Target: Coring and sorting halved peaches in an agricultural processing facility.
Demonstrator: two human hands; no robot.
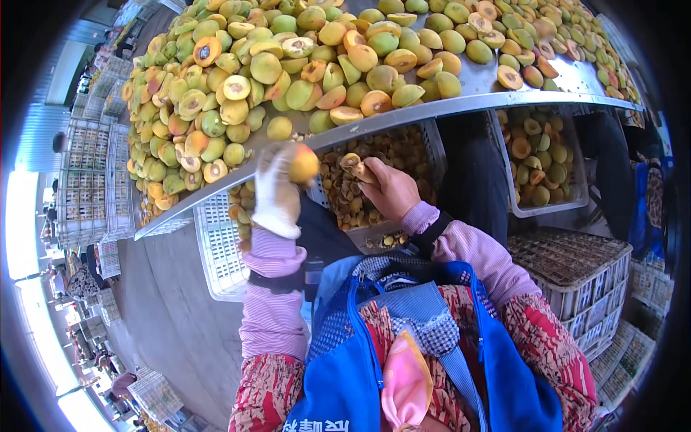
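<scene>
My left hand (277,189), in a white glove and blurred by motion, is closed around a yellow-orange peach piece (304,165) at the table's near edge. Bare and slightly lower, my right hand (392,189) grips a short wooden-handled tool (366,173). A small brown lump, perhaps a pit, shows at the tool's tip; the tip itself is hard to make out. Below both hands, a crate of brown pits and scraps (338,193) sits under the table edge. Halved peaches (236,88) lie heaped on the metal table (468,102), many cut side up.
A white crate (218,248) stands left of my legs. Under the table at right is another crate (551,211) with peach halves. A dirty upturned crate (576,263) is by my right elbow. Stacked crates (93,180) line the far left.
</scene>
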